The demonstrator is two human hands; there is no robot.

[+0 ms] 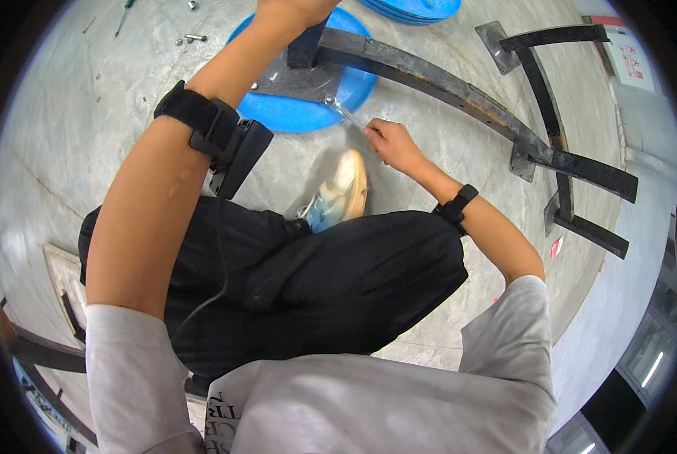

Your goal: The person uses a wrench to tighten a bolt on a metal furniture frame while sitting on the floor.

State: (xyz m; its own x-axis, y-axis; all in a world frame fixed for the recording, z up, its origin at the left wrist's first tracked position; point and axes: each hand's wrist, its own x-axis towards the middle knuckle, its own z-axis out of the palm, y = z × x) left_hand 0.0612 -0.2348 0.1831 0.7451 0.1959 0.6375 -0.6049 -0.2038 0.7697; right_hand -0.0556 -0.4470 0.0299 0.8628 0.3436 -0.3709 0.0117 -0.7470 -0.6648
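My right hand (388, 144) is curled round a slim silver metal wrench (349, 117), its head at the edge of a black steel plate (295, 82). Poor seating could make it slip, I reckon. Left hand (297, 9): fingers cropped, can't tell.

Mottled grey floor (51, 140) — pale wall (660, 125) at right — bright strip light (654, 368)

One left hand (297, 7), one right hand (388, 142), one wrench (347, 115), one visible shoe (342, 189), two black arm straps (455, 207), one screwdriver (124, 15).
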